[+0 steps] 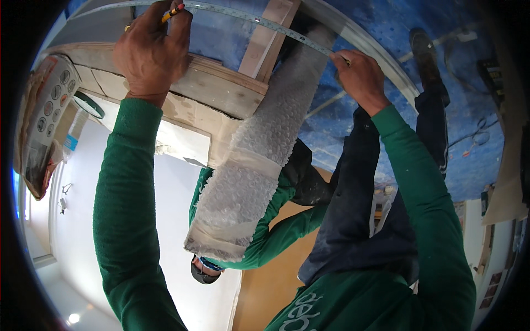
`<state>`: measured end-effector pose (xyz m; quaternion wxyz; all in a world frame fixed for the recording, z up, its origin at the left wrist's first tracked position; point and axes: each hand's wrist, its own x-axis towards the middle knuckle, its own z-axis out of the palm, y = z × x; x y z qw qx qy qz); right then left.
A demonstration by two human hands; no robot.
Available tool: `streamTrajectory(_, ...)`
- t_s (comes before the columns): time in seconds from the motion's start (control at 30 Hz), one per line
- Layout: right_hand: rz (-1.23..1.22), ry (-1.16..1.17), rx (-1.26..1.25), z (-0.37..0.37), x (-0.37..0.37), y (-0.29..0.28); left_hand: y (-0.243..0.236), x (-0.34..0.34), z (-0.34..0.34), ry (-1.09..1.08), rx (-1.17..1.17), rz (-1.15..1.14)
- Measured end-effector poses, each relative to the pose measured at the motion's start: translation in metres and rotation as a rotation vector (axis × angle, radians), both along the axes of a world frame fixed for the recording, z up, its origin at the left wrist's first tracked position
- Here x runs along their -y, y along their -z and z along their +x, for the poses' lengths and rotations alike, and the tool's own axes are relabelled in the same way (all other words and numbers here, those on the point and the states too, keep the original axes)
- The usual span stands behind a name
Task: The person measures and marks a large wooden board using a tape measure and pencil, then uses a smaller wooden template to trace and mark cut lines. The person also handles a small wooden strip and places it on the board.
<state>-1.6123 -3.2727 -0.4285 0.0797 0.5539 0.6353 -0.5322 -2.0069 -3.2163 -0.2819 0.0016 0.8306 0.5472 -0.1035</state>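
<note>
A pale tape measure blade (276, 28) bows across the top of the view. Its right end is pinched in the fingers of my right hand (361, 77), closed beside the bubble-wrapped length. At upper left my left hand (152, 52) is closed on a yellow pencil (171, 13) with a red end. The blade runs past these fingers; whether they grip it too is hidden. Below my left hand is a wooden-edged box frame (221, 83). A long bubble-wrapped piece (248, 160) slants between my arms, against the frame's end.
Another person in a green top (268, 237) is behind the wrapped piece. Blue sheeting (342, 146) carries scissor-like tools (478, 135) at right. A printed bag (47, 110) and a clear bottle (74, 132) stand at left. A pale curved rail (381, 55) crosses upper right.
</note>
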Motion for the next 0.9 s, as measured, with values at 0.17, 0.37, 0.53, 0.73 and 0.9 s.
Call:
streamTrajectory(0.17, 0.046, -0.04, -0.011, 0.001, 0.0, 0.006, -0.003, 0.001, 0.0, -0.031, 0.006, -0.026)
streamTrajectory(0.37, 0.012, 0.011, 0.007, -0.003, 0.005, 0.007, 0.002, 0.0, -0.009, 0.013, -0.041, -0.004)
streamTrajectory(0.53, 0.1, 0.034, -0.033, -0.001, 0.01, 0.011, -0.009, -0.008, 0.004, -0.08, -0.166, -0.223)
streamTrajectory(0.73, 0.109, 0.015, 0.083, -0.006, 0.012, 0.006, 0.059, -0.081, 0.027, -0.505, -0.025, -0.677)
streamTrajectory(0.9, 0.118, 0.023, 0.03, -0.007, 0.012, -0.005, 0.122, -0.063, 0.004, -0.306, -0.088, -1.001)
